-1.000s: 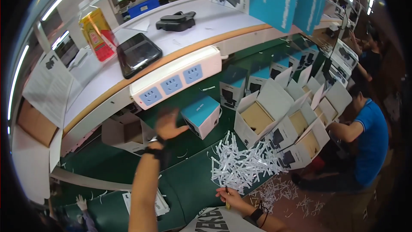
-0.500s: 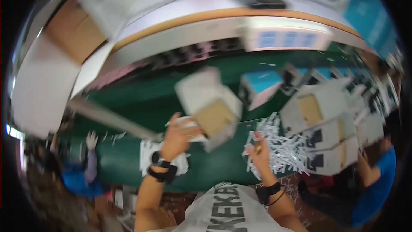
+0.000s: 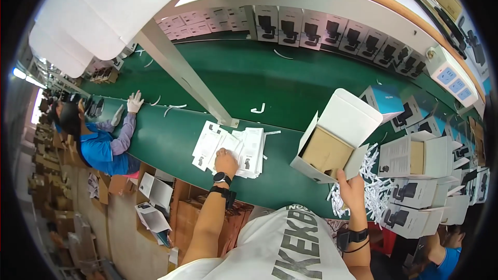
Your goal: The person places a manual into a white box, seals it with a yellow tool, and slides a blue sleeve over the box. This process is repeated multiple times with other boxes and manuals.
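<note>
My left hand [image 3: 226, 162] rests on a pile of white printed leaflets [image 3: 251, 148] near the front edge of the green bench, its curled fingers pinching at a leaflet [image 3: 211, 145]. To the right stands a white carton [image 3: 358, 116], lid and flaps raised, with a brown cardboard insert [image 3: 328, 150] inside. My right hand [image 3: 351, 191] grips the carton's near right corner; the thumb shows against the wall and some fingers are hidden. White paper strips [image 3: 369, 199] lie heaped beside that hand.
More open white cartons [image 3: 415, 192] are stacked at the right. A metal post [image 3: 181, 75] rises from the bench beyond the leaflets. Boxes [image 3: 290, 26] line the far side under a shelf with a power socket strip [image 3: 452, 75]. A gloved co-worker [image 3: 106, 148] sits left; another person [image 3: 441, 264] is lower right.
The view has swung left and sharpened. My left hand has left the carton's side for the leaflets. My right hand, earlier beside the paper strips, now grips the carton's near corner.
</note>
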### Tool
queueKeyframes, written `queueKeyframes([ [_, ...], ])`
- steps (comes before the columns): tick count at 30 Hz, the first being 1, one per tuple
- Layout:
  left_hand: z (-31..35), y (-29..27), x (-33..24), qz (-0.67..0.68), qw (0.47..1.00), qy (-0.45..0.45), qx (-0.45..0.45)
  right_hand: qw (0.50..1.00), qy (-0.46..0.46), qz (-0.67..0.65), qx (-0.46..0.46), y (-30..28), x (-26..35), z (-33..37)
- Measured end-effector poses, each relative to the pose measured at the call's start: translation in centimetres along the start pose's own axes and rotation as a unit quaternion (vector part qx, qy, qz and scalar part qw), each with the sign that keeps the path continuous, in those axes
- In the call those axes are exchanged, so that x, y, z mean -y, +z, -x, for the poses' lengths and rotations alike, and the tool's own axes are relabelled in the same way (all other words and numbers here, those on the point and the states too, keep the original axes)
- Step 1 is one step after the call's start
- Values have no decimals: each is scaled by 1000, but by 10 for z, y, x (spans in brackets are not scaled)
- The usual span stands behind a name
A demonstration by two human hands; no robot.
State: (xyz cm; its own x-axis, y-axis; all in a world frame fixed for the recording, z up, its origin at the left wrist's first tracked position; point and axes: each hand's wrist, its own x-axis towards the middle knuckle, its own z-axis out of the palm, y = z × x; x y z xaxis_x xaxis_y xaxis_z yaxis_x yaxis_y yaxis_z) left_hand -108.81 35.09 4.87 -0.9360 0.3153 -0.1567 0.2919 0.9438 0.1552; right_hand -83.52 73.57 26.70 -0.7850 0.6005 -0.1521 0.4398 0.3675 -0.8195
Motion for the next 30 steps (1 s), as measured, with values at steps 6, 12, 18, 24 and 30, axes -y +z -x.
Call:
queueKeyframes([
  [6,-3,-35,-40,163,984,-66,-2,999,25,-43,3,-4,-12,26],
  [12,14,-37,-33,103,989,77,-71,969,119,-210,60,12,-89,70],
  [18,0,-30,-13,162,987,-16,-11,900,258,-340,92,45,-99,92],
  [24,-4,-72,-41,502,844,58,-181,866,326,-370,80,52,-120,109],
  [30,71,-268,-214,755,534,360,-126,877,337,-328,93,43,-111,105],
])
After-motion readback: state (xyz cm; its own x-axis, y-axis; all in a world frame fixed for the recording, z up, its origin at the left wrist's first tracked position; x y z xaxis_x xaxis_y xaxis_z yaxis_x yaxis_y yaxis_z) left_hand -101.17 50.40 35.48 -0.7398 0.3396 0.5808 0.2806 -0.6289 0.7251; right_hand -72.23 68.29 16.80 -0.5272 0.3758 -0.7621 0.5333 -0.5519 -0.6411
